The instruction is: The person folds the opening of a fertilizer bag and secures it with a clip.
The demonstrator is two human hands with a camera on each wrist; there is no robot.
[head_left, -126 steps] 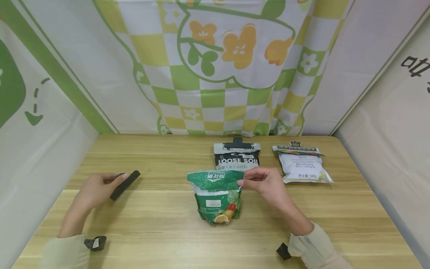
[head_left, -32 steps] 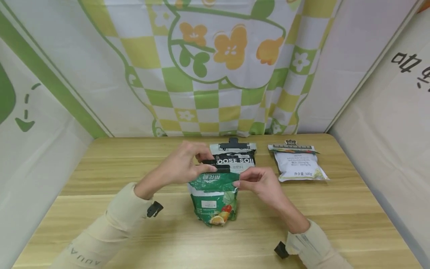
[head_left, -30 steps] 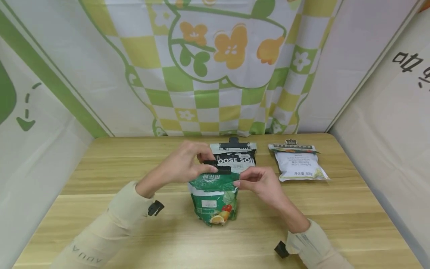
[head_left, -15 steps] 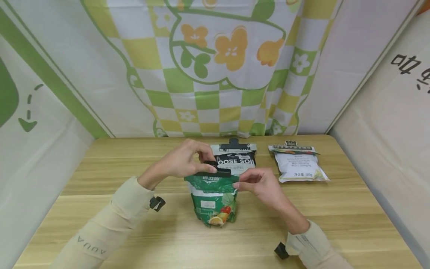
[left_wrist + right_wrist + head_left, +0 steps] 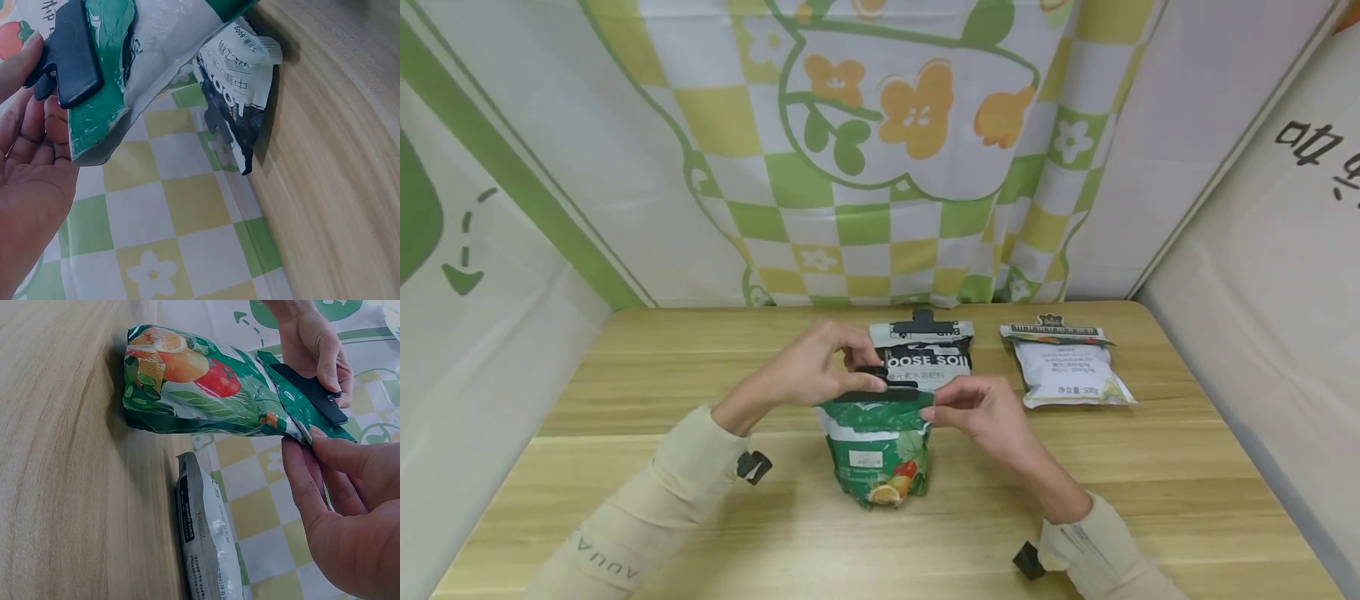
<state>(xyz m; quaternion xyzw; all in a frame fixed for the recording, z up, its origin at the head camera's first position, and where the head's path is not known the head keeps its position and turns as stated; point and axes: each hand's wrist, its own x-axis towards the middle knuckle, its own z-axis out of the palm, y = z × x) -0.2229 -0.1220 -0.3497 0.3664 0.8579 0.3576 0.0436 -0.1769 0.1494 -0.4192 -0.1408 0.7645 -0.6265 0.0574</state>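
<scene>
A green bag [image 5: 880, 467] with fruit printed on it stands upright mid-table, its top edge folded. Across that top lies a black bag clip [image 5: 872, 392], seen along the green fold in the left wrist view as a dark bar [image 5: 78, 56]. My left hand [image 5: 816, 367] pinches the clip's handles between thumb and fingers. At the bag's right upper corner, my right hand [image 5: 985, 408] pinches the edge with thumb [image 5: 340, 453] and fingers. The left hand also shows in the right wrist view, beyond the clip.
Behind the green bag lies a black and white soil bag [image 5: 925, 358], closed with a black clip [image 5: 922, 323]. To its right is a white bag [image 5: 1071, 371] with a piano-pattern clip [image 5: 1054, 328]. A patterned curtain [image 5: 865, 217] hangs at the table's back edge.
My left hand has brought the clip from the table's left side to the bag's top. In the last second the clip has come down slightly over the folded edge. My right hand keeps its pinch.
</scene>
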